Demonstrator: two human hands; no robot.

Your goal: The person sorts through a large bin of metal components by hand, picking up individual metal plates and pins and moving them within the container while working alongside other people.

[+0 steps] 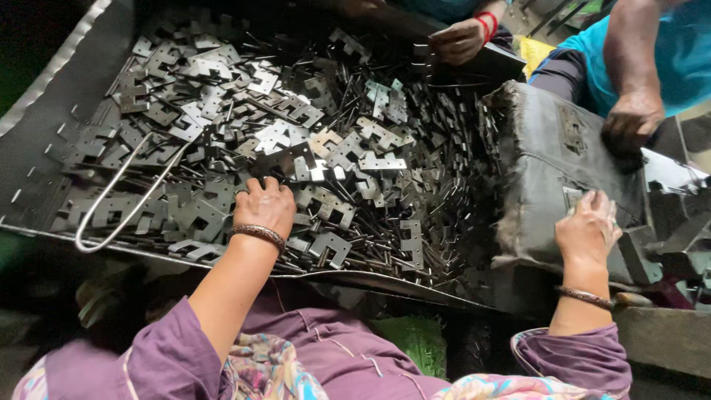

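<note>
- Two hands of mine are down at the work: my left hand [265, 206] is closed into the heap of flat grey stamped metal brackets [296, 141], fingers buried among the pieces, though I cannot tell whether any single piece is gripped.
- My right hand [589, 226] lies open, palm flat on the worn grey metal block [548, 170], just right of the heap.
- A bent steel wire handle [122, 192] lies at the heap's left side.
- The heap rests in a dark sheet-metal tray [44, 118].
- Beyond the block, another person's hand [631, 118] presses on its far edge; a second [459, 41] hovers at the heap's far side.
</note>
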